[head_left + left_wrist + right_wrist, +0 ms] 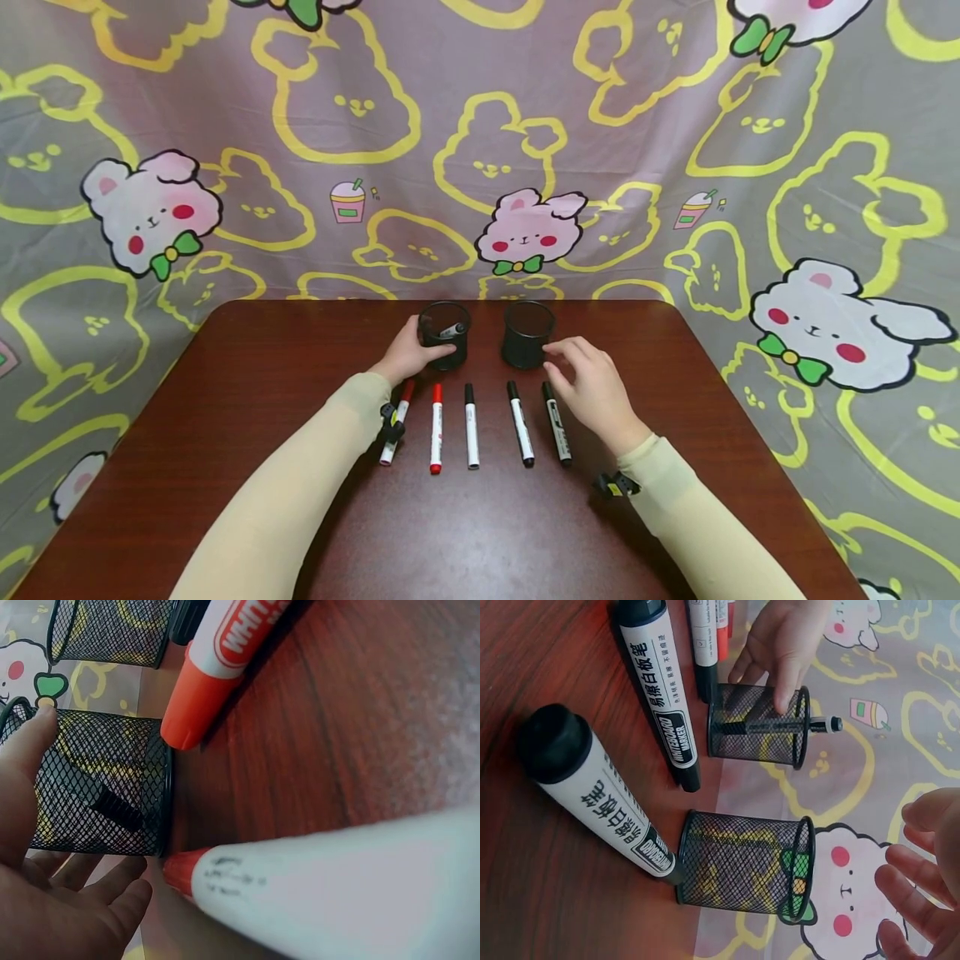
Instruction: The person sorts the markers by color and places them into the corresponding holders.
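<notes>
My left hand (408, 350) grips the left black mesh pen holder (112, 780), thumb on one side and fingers on the other. A marker (825, 724) leans inside that holder, one end poking above the rim. The right mesh pen holder (742, 862) stands beside it with nothing visible inside. By its right side hovers my right hand (592, 387), fingers spread and loosely bent, apart from the mesh in the right wrist view. Below the holders lie a red-capped marker (437, 429) and a black-capped white marker (471, 427).
Another red-capped marker (402, 414) lies under my left wrist. Two black-capped markers, one white (521, 425) and one grey-looking (557, 425), lie near my right hand. A patterned cloth (420, 125) hangs behind the brown table (480, 533).
</notes>
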Demonstrator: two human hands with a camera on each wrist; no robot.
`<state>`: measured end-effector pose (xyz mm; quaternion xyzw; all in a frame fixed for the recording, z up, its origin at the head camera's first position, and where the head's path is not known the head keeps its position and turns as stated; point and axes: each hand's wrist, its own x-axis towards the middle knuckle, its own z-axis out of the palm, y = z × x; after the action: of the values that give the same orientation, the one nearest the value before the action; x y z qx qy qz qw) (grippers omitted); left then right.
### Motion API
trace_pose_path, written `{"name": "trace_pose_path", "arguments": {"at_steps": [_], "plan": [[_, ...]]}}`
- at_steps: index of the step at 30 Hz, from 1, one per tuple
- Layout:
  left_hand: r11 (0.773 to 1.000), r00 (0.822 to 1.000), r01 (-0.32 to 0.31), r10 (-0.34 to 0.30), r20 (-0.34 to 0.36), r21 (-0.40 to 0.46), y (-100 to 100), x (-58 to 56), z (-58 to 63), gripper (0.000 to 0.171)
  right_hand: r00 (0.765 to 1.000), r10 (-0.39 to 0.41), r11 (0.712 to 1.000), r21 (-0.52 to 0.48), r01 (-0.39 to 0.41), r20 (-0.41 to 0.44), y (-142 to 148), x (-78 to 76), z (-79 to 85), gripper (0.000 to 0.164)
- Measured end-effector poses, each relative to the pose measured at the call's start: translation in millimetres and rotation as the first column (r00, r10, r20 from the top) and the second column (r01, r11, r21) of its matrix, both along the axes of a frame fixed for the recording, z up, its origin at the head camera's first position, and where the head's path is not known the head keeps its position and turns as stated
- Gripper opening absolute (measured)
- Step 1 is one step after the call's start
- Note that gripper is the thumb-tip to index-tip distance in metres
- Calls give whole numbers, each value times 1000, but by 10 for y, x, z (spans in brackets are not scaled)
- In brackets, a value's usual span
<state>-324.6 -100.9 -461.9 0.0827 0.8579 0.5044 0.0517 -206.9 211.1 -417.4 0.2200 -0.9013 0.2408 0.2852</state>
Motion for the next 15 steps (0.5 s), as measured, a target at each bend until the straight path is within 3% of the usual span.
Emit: {"name": "trace_pose_path", "arguments": {"at_steps": [15], "plan": [[1000,998,23,-22,-58,18,7,-13,-6,85,1000,-8,1000,13,8,11,44,37,-33,22]]}}
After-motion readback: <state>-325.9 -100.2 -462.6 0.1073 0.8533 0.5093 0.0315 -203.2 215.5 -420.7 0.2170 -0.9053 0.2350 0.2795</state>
